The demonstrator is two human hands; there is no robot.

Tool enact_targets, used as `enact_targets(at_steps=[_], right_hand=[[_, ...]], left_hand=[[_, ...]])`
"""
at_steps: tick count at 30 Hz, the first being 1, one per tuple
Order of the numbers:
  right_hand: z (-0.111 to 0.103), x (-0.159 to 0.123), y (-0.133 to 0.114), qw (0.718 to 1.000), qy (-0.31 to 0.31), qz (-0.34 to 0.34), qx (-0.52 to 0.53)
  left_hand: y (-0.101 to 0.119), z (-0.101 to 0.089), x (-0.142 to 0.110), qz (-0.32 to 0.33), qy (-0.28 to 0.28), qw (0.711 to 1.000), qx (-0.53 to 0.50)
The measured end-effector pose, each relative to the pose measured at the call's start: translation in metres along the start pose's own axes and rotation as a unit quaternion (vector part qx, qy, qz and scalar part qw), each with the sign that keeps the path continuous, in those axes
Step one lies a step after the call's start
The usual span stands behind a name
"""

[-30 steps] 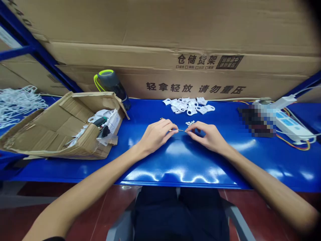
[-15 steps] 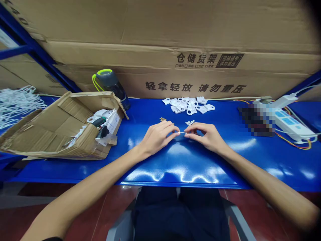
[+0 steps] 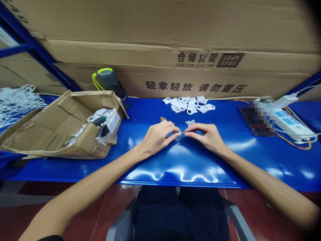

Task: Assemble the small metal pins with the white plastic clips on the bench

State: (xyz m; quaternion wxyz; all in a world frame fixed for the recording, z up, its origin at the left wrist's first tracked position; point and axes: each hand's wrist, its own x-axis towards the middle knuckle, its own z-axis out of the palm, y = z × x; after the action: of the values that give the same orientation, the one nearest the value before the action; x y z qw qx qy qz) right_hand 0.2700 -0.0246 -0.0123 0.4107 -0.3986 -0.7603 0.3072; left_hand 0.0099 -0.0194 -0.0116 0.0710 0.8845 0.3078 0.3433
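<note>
My left hand (image 3: 158,138) and my right hand (image 3: 207,138) meet above the blue metal bench top (image 3: 190,160). Between their fingertips is a thin metal pin (image 3: 182,132), too small to make out in detail. Just beyond my right fingers lies a small heap of tiny white rings (image 3: 190,123). Several small brass parts (image 3: 163,119) lie past my left fingers. Farther back is a pile of white plastic clips (image 3: 188,105), which neither hand touches.
An opened cardboard box (image 3: 67,129) holding white parts and a tool stands at left, near a dark bottle with a green-trimmed lid (image 3: 110,85). A white power strip (image 3: 291,123) with coloured wires and a pixelated object lie at right. Large cartons stand behind.
My hands have drawn slightly closer together, with the fingertips now close around the thin pin. The small parts on the bench have stayed in place.
</note>
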Motion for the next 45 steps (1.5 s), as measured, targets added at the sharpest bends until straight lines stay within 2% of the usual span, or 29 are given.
enact_targets(at_steps=[7, 16, 23, 28, 32, 37, 41, 45], right_hand=[[0.005, -0.001, 0.001, 0.999, 0.036, -0.013, 0.009], [0.006, -0.005, -0.001, 0.996, 0.091, -0.019, -0.005], [0.002, -0.004, -0.001, 0.996, 0.076, -0.037, -0.007], [-0.001, -0.004, -0.004, 0.995, 0.063, -0.081, -0.001], [-0.002, -0.004, -0.005, 0.997, 0.046, -0.059, -0.027], [0.0, -0.004, -0.001, 0.998, 0.04, -0.057, -0.01], [0.003, -0.005, 0.0, 0.997, 0.047, -0.061, -0.011], [0.004, -0.005, -0.003, 0.995, 0.058, -0.078, -0.031]], left_hand=[[0.0, 0.003, -0.001, -0.018, 0.021, 0.999, -0.043], [0.012, 0.002, 0.004, -0.096, 0.039, 0.982, -0.157], [0.015, 0.001, 0.004, -0.118, 0.043, 0.978, -0.167], [0.012, -0.001, 0.003, -0.072, 0.059, 0.988, -0.123], [0.006, 0.001, 0.0, -0.039, 0.046, 0.995, -0.084], [0.004, 0.002, -0.001, -0.036, 0.044, 0.995, -0.087], [0.009, 0.0, 0.001, -0.074, 0.056, 0.99, -0.108], [0.012, -0.001, 0.005, -0.158, 0.049, 0.968, -0.19]])
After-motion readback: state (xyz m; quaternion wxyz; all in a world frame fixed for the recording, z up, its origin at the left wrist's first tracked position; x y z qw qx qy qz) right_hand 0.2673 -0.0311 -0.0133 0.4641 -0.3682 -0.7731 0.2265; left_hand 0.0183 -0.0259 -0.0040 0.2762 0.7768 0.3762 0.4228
